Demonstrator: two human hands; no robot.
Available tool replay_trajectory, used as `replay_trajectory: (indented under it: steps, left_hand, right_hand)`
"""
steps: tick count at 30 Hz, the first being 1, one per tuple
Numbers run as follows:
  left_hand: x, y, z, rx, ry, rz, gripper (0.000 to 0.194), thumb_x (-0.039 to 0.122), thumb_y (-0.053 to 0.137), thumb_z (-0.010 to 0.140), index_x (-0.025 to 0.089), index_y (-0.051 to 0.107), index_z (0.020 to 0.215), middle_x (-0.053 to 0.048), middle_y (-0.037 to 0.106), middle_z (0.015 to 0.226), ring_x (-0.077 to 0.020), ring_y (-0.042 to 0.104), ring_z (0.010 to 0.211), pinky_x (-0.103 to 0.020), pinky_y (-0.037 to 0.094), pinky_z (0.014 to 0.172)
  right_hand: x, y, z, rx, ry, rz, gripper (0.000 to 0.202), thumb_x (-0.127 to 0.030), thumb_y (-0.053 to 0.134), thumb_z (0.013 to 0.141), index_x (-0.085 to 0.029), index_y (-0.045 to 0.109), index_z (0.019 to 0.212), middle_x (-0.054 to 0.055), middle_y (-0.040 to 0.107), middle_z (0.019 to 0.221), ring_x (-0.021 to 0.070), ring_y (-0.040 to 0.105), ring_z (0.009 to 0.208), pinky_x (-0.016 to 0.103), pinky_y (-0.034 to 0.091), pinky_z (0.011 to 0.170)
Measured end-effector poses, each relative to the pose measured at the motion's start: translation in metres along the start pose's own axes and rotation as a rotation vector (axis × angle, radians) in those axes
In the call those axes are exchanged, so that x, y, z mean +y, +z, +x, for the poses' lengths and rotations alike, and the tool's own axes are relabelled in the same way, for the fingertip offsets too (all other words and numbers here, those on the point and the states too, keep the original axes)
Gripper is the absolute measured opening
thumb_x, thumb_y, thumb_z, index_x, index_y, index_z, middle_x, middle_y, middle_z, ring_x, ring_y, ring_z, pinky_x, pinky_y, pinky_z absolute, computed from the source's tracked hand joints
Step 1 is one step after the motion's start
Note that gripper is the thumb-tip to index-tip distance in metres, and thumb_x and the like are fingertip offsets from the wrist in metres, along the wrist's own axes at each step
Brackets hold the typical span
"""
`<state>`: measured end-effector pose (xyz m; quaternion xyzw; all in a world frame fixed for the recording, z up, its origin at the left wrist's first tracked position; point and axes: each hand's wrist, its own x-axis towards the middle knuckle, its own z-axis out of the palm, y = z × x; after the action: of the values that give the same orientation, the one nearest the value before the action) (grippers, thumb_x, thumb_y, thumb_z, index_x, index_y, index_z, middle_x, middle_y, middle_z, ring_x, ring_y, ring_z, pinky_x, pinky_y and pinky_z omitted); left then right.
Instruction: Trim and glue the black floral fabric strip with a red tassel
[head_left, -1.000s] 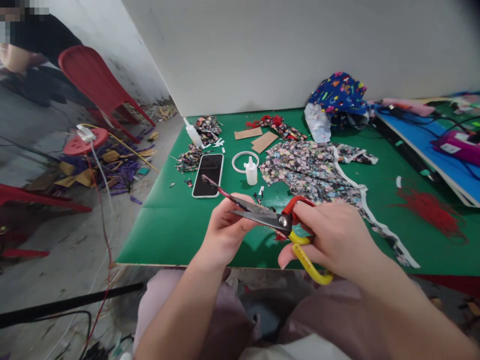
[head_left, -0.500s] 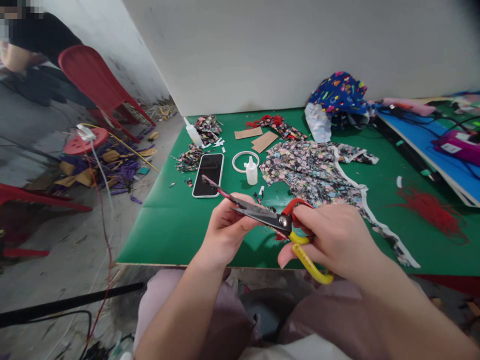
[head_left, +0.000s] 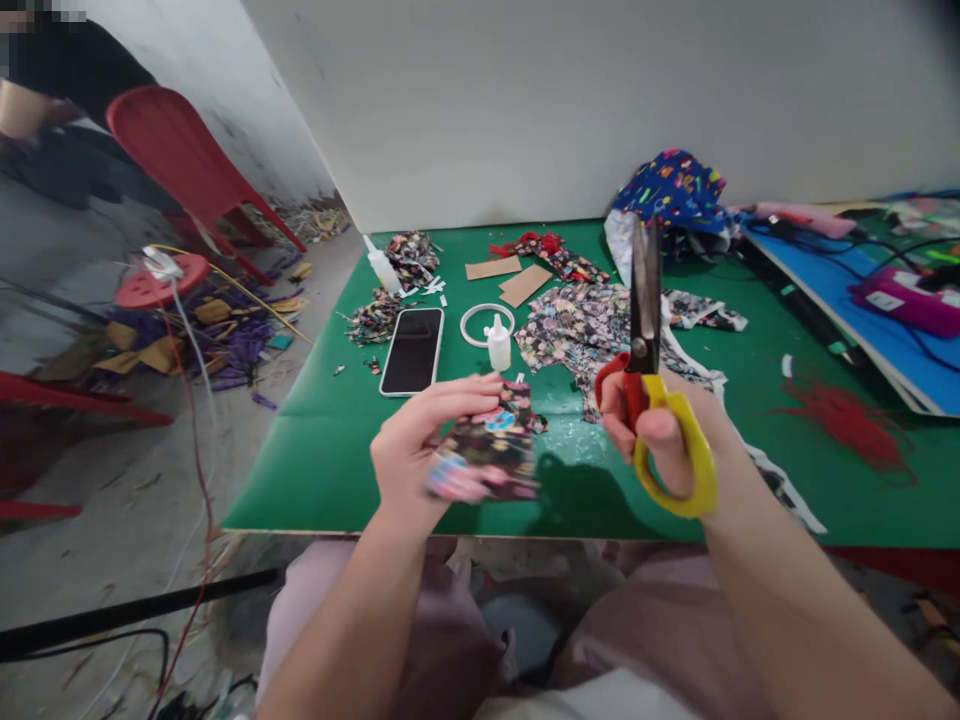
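Observation:
My left hand (head_left: 412,450) is closed on a small piece of dark floral fabric (head_left: 499,440), blurred at its lower left, above the table's front part. In my right hand (head_left: 675,430) are scissors (head_left: 646,330) with one red and one yellow handle, their blades pointing up and together or nearly so. Behind the scissors lies a larger floral cloth (head_left: 570,325) with white edging. A small white bottle (head_left: 499,345) stands by a white ring (head_left: 466,328), just beyond the held fabric. To their left is a phone (head_left: 412,350).
Brown card pieces (head_left: 525,285), fabric scraps (head_left: 375,318) and another bottle (head_left: 382,268) lie on the green table (head_left: 300,470). Red threads (head_left: 851,415), a blue board (head_left: 862,310) and blue patterned cloth (head_left: 671,190) are rightward. A person sits at far left by a red chair (head_left: 165,140).
The scissors have come away from the fabric and swung upright, moving right with my right hand. My left hand has turned, and the fabric's patterned face now shows.

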<state>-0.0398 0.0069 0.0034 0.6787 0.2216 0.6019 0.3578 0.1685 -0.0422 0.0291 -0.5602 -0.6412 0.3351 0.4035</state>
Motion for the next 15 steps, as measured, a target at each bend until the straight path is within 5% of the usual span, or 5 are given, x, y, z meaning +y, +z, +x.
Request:
replay_trajectory:
  steps: [4,9,12,13,15]
  left_hand:
    - [-0.005,-0.003,0.000,-0.013,0.344,0.500,0.034,-0.002,0.065,0.072,0.022,0.071,0.096,-0.005,0.072,0.097,-0.0235,0.065,0.099,-0.046,0.050,0.093]
    - [-0.010,0.006,-0.005,0.048,0.346,0.633,0.039,0.000,0.066,0.070,0.026,0.069,0.099,-0.004,0.064,0.113,-0.0241,0.058,0.111,-0.044,0.047,0.097]
    - [-0.013,0.010,-0.007,0.256,0.047,0.531,0.035,0.009,0.065,0.073,0.022,0.062,0.105,-0.006,0.061,0.110,-0.0203,0.060,0.102,-0.034,0.053,0.084]
    - [-0.013,0.011,-0.007,0.238,-0.132,0.431,0.025,0.015,0.062,0.077,0.020,0.062,0.101,-0.005,0.064,0.097,-0.0173,0.064,0.088,-0.028,0.055,0.072]
    - [-0.011,0.014,-0.007,0.005,-0.513,0.180,0.016,0.031,0.054,0.084,0.017,0.061,0.084,-0.001,0.063,0.071,-0.0125,0.061,0.060,-0.020,0.048,0.048]
  right_hand:
    - [-0.002,0.007,0.003,-0.138,0.154,0.394,0.037,-0.056,0.057,0.077,-0.022,0.041,0.071,-0.007,0.048,0.055,0.0079,0.043,0.039,0.023,0.036,0.039]
    - [-0.005,0.012,0.002,-0.149,0.171,0.306,0.027,-0.036,0.063,0.076,-0.021,0.041,0.072,-0.008,0.045,0.062,0.0040,0.040,0.043,0.018,0.032,0.038]
    - [0.001,0.011,0.002,-0.048,0.097,0.143,0.025,-0.036,0.060,0.079,-0.021,0.041,0.075,-0.007,0.045,0.066,0.0059,0.042,0.054,0.019,0.036,0.048]
    - [0.004,0.010,0.002,-0.042,0.096,0.091,0.024,-0.037,0.060,0.079,-0.021,0.041,0.075,-0.007,0.045,0.066,0.0067,0.043,0.056,0.020,0.037,0.050]
    - [0.008,0.009,0.003,-0.048,0.113,0.001,0.024,-0.038,0.058,0.080,-0.022,0.041,0.077,-0.006,0.046,0.066,0.0075,0.043,0.057,0.020,0.036,0.052]
